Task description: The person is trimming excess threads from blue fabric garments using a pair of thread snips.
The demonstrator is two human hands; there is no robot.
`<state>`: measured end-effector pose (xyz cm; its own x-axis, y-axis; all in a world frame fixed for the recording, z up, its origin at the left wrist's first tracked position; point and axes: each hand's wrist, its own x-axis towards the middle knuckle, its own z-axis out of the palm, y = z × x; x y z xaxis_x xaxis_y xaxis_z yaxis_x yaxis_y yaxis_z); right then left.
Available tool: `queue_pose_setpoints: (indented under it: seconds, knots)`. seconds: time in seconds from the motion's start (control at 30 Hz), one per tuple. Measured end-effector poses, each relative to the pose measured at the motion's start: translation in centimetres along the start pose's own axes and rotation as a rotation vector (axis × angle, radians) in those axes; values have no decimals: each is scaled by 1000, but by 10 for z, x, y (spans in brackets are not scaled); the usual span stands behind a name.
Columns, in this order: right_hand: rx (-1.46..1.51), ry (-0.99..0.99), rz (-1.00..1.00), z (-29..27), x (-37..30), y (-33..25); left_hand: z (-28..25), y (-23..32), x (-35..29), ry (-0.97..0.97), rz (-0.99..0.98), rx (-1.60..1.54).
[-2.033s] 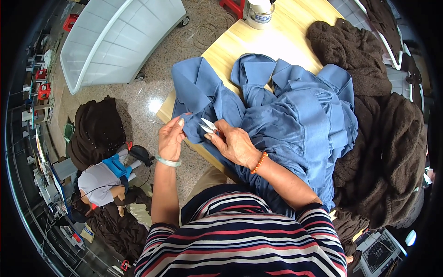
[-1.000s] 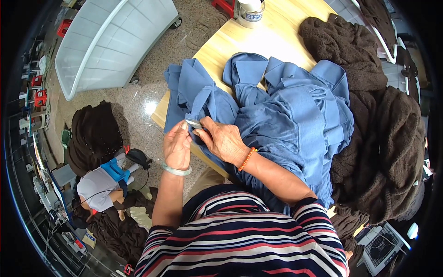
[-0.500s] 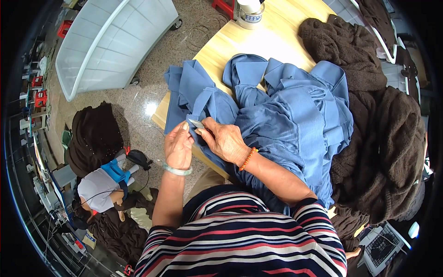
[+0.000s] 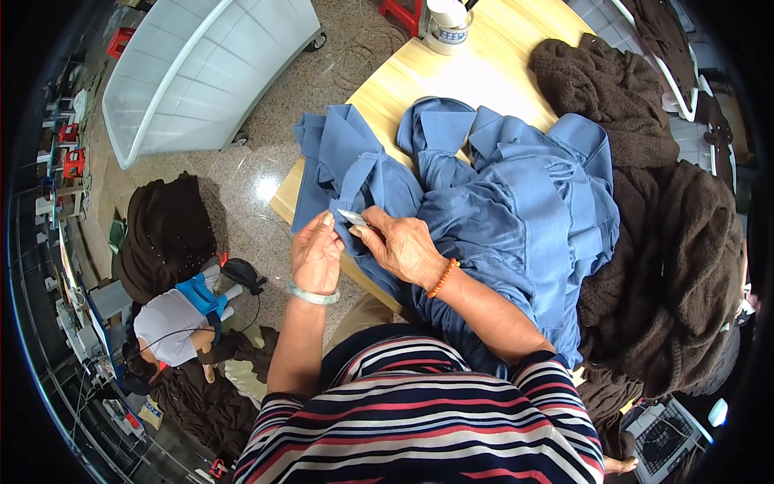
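Note:
A heap of blue knit garments (image 4: 524, 194) lies over the table, with collar-like and band-like pieces folded on top. My left hand (image 4: 317, 256), a pale bangle at its wrist, pinches the edge of a narrow blue garment band (image 4: 345, 194) between thumb and finger. Just to its right, my right hand (image 4: 403, 248) is closed around small metal snips (image 4: 352, 217), whose pointed blades reach toward the pinched edge. The snips' handle is hidden inside the fist. An orange bead bracelet circles the right wrist.
Dark brown fuzzy garments (image 4: 661, 266) are piled on the right. A tape roll (image 4: 446, 36) stands at the far side of the wooden table (image 4: 500, 56). A wheeled white bin (image 4: 201, 81) is at far left. Someone in a white top (image 4: 169, 327) works at lower left.
The whole view has shifted slightly. Both hands stay close together at the band's edge, and the snips' blades show a little more plainly.

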<state>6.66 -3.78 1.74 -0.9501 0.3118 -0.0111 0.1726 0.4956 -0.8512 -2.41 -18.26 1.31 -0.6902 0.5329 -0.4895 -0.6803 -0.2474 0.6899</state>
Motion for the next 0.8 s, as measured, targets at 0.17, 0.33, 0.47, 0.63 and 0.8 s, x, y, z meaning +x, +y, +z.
queue_pose_setpoints:
  seconds: [0.17,0.33,0.47,0.63,0.8]
  knots:
    - [93,84,38,-8,2,0,11,4,-3,10,18,-7]
    - [260,185,136,-36,0,-6,13,3,-4,-7,47,-73]
    - [332,456,25,-95,-3,-20,54,9,-19,-59,117,-103]
    - [315,654,-44,-193,-7,-62,123,-47,-76,-808,33,194]
    - [276,279,97,-194,1,-109,164,-157,-137,-1713,-123,468]
